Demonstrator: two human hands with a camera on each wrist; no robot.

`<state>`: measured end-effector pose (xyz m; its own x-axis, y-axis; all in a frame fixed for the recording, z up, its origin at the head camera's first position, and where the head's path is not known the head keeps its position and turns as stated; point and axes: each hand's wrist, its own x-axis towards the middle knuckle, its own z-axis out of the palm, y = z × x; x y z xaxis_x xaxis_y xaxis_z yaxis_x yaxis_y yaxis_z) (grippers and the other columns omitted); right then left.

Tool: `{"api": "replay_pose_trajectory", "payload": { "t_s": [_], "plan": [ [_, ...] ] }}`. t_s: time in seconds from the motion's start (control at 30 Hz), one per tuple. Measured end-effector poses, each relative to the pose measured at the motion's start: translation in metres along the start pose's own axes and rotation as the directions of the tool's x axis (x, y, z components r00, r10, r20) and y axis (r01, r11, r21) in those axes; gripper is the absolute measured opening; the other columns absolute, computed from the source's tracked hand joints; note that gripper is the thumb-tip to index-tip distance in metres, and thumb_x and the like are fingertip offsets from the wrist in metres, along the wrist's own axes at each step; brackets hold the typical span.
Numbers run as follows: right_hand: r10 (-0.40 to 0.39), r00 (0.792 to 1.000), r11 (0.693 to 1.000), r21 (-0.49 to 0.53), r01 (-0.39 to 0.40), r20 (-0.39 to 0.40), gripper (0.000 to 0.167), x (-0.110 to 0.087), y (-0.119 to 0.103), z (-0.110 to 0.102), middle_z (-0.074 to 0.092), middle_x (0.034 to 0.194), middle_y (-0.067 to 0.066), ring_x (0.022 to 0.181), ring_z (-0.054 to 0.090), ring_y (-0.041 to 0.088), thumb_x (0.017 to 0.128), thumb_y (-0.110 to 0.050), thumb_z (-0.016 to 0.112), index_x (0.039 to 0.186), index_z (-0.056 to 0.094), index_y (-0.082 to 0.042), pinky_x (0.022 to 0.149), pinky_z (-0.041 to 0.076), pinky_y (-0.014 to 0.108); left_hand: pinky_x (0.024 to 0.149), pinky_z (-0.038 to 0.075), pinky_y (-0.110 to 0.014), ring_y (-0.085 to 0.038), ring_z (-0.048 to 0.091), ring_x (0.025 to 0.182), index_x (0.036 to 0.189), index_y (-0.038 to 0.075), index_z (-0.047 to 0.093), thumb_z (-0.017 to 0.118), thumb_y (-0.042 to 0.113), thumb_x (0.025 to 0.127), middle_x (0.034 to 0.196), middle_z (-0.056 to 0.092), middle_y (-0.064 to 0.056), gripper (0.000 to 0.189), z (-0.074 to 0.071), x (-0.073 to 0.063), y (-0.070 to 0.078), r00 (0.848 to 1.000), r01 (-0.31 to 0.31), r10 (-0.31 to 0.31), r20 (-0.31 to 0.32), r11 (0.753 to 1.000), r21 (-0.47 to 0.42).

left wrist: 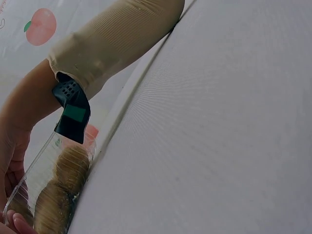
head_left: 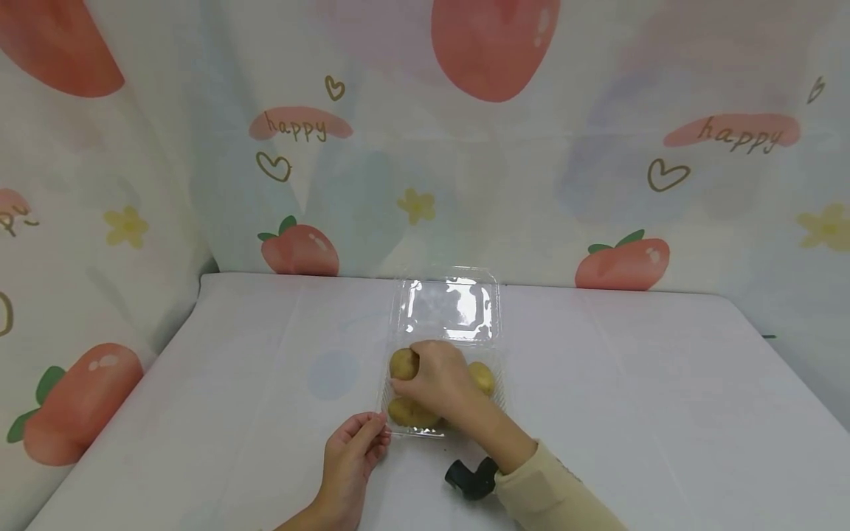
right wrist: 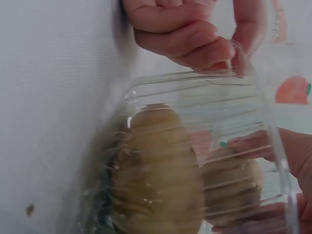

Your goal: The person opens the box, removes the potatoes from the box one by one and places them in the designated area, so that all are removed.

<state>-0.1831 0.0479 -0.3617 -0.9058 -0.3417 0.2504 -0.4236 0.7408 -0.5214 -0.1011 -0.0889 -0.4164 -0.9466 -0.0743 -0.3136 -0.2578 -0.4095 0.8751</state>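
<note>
A clear plastic clamshell box (head_left: 445, 434) stands on the table with its lid (head_left: 446, 306) folded back. Several potatoes lie in it, among them a front one (head_left: 413, 413) and one at the right (head_left: 481, 377). My right hand (head_left: 434, 375) reaches into the box and grips a potato (head_left: 403, 364) at the back left between thumb and fingers. The left hand (head_left: 358, 442) pinches the box's front left corner, as the right wrist view also shows at the rim (right wrist: 229, 73). Part of the box's contents is hidden behind the right hand.
A black device (head_left: 470, 479) sits at the right wrist, by the beige sleeve (head_left: 551, 487). White cloth covers the table (head_left: 252, 383). A printed curtain (head_left: 398, 147) with fruit and hearts hangs behind and at the left.
</note>
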Motion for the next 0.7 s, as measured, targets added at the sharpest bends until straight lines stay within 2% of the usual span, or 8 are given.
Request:
{"api": "replay_pose_trajectory", "payload": {
  "t_s": [0.27,0.5,0.7],
  "plan": [
    [-0.022,0.999,1.0,0.01,0.023,-0.043,0.027,-0.004,-0.002,-0.012,0.056,0.067,-0.004,0.059,0.048,0.011,0.066,-0.023,0.077,0.082,0.064,-0.005,0.051,0.041,0.022,0.067,0.047,-0.021,-0.011,0.054,0.074,0.093,0.003,0.054,0.059,0.017,0.09,0.081,0.057,-0.002,0.016,0.001,0.0,0.0,1.0,0.005,-0.005,-0.003,1.0,0.009],
    [0.019,1.0,0.997,0.072,-0.017,-0.023,0.03,-0.011,-0.002,-0.024,0.055,0.07,-0.006,0.06,0.049,0.01,0.068,-0.025,0.076,0.087,0.064,-0.005,0.049,0.043,0.022,0.068,0.048,-0.022,-0.011,0.055,0.074,0.095,0.001,0.054,0.058,0.016,0.09,0.082,0.057,-0.003,0.016,0.001,-0.001,0.001,1.0,0.0,0.0,-0.018,1.0,0.019],
    [-0.007,0.999,0.999,0.046,0.009,-0.052,0.031,-0.015,0.002,-0.029,0.056,0.071,-0.005,0.063,0.049,0.011,0.067,-0.024,0.077,0.087,0.064,-0.004,0.053,0.043,0.022,0.069,0.048,-0.021,-0.011,0.055,0.075,0.096,0.001,0.054,0.058,0.016,0.09,0.082,0.057,-0.003,0.016,0.001,-0.001,0.001,1.0,0.001,0.0,-0.018,1.0,0.024]
  ]
}}
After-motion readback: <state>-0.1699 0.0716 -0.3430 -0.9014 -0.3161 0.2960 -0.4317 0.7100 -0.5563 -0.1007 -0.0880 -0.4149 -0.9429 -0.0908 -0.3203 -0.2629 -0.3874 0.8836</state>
